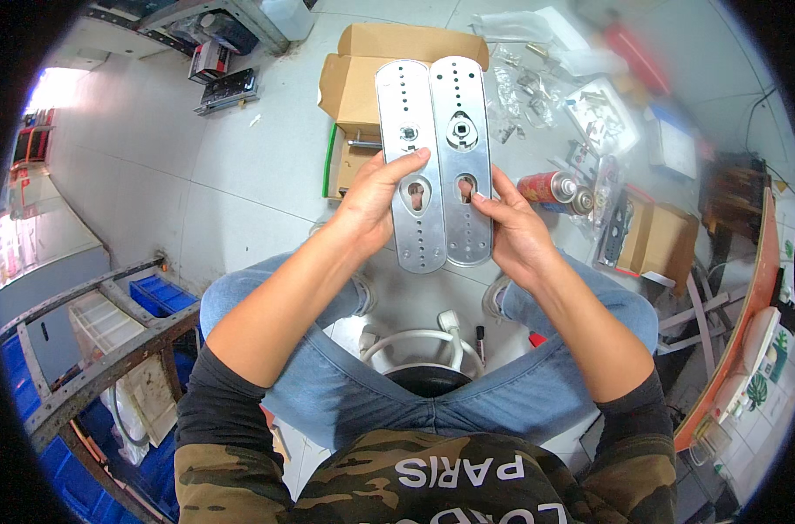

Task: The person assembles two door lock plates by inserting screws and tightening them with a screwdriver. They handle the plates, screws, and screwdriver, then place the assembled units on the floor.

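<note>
Two long, round-ended, perforated metal plates, held upright side by side in front of the large open carton (354,92): left plate (431,166) grasped in the left hand (371,203), thumb across its face; right plate (461,163) grasped in the right hand (520,231), thumb at its lower opening — other fingers mostly hidden behind. Right of the large open carton: clear plastic bags (511,87); farther right, one white tray of small parts (626,135). Right of it and nearer the wearer: aerosol cans (539,186) — and one smaller open carton (655,236).

White capital lettering (459,472), two rows, on camouflage shirt (349,479)
</note>
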The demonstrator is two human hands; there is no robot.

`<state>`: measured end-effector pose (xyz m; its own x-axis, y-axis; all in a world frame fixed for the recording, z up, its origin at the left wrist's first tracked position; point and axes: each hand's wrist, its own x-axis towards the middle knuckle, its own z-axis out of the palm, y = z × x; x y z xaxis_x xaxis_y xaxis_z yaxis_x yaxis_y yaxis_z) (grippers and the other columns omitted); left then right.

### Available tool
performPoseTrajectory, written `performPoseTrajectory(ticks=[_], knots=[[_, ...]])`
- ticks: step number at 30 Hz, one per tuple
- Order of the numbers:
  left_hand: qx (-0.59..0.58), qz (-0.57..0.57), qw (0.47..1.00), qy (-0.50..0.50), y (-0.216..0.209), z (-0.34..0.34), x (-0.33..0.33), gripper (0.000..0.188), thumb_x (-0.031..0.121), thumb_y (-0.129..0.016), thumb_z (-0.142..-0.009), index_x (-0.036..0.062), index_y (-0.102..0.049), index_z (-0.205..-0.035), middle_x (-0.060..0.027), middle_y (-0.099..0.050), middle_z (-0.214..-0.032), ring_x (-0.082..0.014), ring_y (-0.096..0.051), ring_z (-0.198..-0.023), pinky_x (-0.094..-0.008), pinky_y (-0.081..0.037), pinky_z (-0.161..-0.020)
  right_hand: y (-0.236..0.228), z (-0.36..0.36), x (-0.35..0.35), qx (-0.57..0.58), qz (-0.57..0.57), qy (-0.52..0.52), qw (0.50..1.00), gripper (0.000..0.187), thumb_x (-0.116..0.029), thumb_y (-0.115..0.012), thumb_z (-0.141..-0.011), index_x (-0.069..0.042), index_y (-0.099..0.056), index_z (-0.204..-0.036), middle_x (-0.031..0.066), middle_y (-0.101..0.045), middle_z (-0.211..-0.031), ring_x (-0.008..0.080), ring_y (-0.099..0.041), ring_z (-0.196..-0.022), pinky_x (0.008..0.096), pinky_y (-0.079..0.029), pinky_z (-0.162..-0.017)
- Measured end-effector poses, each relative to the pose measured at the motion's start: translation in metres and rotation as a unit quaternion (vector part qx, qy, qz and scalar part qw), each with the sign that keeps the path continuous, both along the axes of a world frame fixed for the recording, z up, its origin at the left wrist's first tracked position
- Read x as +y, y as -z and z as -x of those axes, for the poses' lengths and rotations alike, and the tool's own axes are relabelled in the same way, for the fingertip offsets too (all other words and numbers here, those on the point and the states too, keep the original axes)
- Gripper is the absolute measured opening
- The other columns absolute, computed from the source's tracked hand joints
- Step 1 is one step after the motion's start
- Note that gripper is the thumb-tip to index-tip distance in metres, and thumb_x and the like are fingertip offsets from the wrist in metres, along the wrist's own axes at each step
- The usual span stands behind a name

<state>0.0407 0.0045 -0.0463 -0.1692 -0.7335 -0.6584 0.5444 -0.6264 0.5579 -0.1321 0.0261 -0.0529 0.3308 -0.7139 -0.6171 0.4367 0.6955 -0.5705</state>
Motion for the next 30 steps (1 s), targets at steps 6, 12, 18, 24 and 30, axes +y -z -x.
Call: performPoseTrajectory(ticks=[6, 12, 18, 24, 30], knots=[[0.014, 0.005, 1.0, -0.002, 0.004, -0.005, 0.0, 0.029, 0.014, -0.059, -0.082, 0.0047, -0.048, -0.108, -0.0048, -0.058, -0.093, -0.0113, -0.055, -0.074, -0.0249, -0.048, -0.062, 0.003, 0.0, 0.0, -0.017, 0.001, 0.001, 1.0, 0.057, -0.003, -0.048, -0.085, -0.007, -0.022, -0.136, 0.0111, -0.05, -0.118, 0.0174, -0.05, -0.105, 0.0325, -0.04, -0.09], [0.038, 0.01, 0.999, 0.019, 0.009, -0.008, 0.001, 0.036, 0.013, -0.059, -0.082, 0.0038, -0.044, -0.113, -0.0086, -0.056, -0.106, -0.018, -0.057, -0.094, -0.0327, -0.048, -0.08, 0.001, -0.001, 0.001, -0.008, 0.001, 0.003, 1.0, 0.056, -0.004, -0.048, -0.085, -0.007, -0.023, -0.136, 0.0103, -0.05, -0.118, 0.0176, -0.05, -0.106, 0.0331, -0.04, -0.091], [0.009, 0.069, 0.997, 0.028, 0.007, -0.001, 0.004, 0.037, 0.011, -0.057, -0.083, 0.0023, -0.041, -0.115, -0.0095, -0.055, -0.107, -0.0188, -0.056, -0.094, -0.0331, -0.047, -0.08, -0.001, -0.002, 0.002, -0.023, -0.012, 0.002, 1.0, 0.057, -0.003, -0.048, -0.085, -0.009, -0.024, -0.136, 0.0099, -0.05, -0.117, 0.0176, -0.05, -0.106, 0.034, -0.041, -0.091], [-0.019, 0.088, 0.995, 0.046, 0.007, 0.0, 0.006, 0.037, 0.007, -0.056, -0.083, 0.0013, -0.039, -0.115, -0.0112, -0.054, -0.107, -0.0186, -0.055, -0.093, -0.0336, -0.046, -0.082, 0.0, -0.002, 0.002, -0.035, -0.011, -0.004, 0.999, 0.058, -0.003, -0.048, -0.085, -0.009, -0.023, -0.136, 0.0096, -0.049, -0.118, 0.0178, -0.05, -0.106, 0.0338, -0.041, -0.09], [-0.029, 0.097, 0.994, 0.033, 0.012, 0.003, 0.007, 0.037, 0.005, -0.055, -0.082, 0.0005, -0.039, -0.115, -0.0118, -0.056, -0.103, -0.0197, -0.058, -0.09, -0.0328, -0.047, -0.081, 0.002, -0.002, 0.004, -0.035, -0.016, -0.011, 0.999, 0.062, -0.004, -0.051, -0.084, -0.008, -0.019, -0.137, 0.0094, -0.048, -0.118, 0.0179, -0.049, -0.106, 0.0337, -0.041, -0.091]])
